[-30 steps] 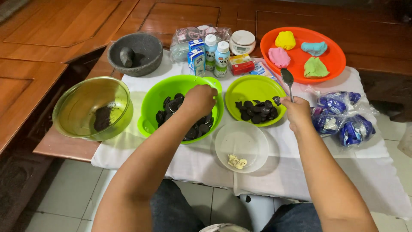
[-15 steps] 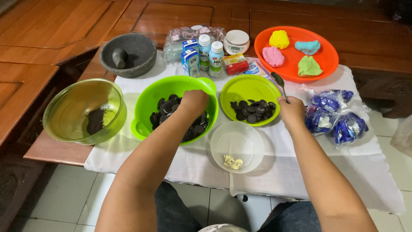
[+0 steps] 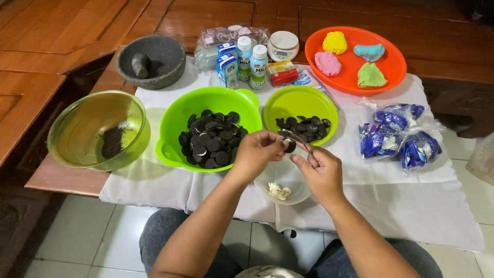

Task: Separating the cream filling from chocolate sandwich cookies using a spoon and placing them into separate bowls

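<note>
Left hand (image 3: pixel 260 150) pinching round dark sandwich cookie (image 3: pixel 289 145); right hand (image 3: pixel 320 170) clasping slim metal spoon (image 3: pixel 297 138).

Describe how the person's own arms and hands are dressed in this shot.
Both arms are bare from the frame edge to the fingertips: no sleeves show. The left hand and the right hand wear no gloves, and no rings, watch or bracelets are visible. Below, the lap shows grey-blue trousers.
</note>
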